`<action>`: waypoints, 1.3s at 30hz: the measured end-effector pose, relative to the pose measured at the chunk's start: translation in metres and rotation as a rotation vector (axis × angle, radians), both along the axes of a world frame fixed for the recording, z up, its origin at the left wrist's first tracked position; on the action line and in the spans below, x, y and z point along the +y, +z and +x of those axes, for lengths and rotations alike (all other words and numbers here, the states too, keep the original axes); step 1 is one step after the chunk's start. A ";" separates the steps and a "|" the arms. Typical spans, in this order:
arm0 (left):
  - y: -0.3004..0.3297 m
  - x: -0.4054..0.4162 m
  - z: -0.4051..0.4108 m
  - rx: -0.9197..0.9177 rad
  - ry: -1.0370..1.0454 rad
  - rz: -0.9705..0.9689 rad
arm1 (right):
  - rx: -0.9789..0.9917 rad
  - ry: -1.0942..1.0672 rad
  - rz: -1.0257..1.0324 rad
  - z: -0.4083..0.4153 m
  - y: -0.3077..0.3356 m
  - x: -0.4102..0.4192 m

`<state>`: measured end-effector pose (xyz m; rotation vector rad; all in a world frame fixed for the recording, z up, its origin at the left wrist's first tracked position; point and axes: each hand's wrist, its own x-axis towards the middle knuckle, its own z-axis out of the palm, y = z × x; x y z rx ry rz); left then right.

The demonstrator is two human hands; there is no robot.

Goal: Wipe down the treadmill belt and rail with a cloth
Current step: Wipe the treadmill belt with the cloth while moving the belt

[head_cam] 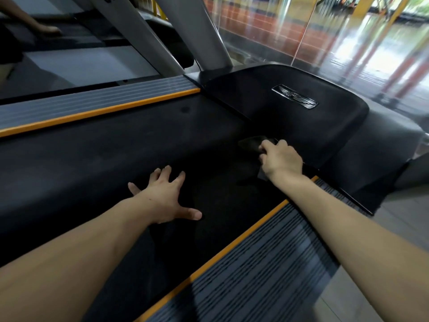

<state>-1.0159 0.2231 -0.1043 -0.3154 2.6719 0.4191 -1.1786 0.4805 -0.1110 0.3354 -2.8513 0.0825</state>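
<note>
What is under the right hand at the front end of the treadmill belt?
A dark cloth, bunched in the right hand, sticks out past the fingers onto the belt beside the motor cover. The hand hides the rest of the cloth and the belt beneath.

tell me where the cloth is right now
In the head view, the dark cloth is gripped in the right hand, at the belt's front end beside the black motor cover.

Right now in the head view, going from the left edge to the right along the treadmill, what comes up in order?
Left hand flat on the belt → dark cloth → right hand gripping it → metal badge on the motor cover.
</note>
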 end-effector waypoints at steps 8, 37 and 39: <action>-0.003 0.000 -0.001 -0.002 -0.001 -0.015 | -0.017 0.382 0.102 0.060 0.004 -0.017; -0.007 -0.001 -0.004 -0.010 -0.001 -0.041 | -0.029 0.048 0.024 0.011 0.010 0.020; -0.005 -0.001 -0.005 -0.011 0.001 -0.039 | -0.099 0.145 -0.001 0.038 0.008 0.002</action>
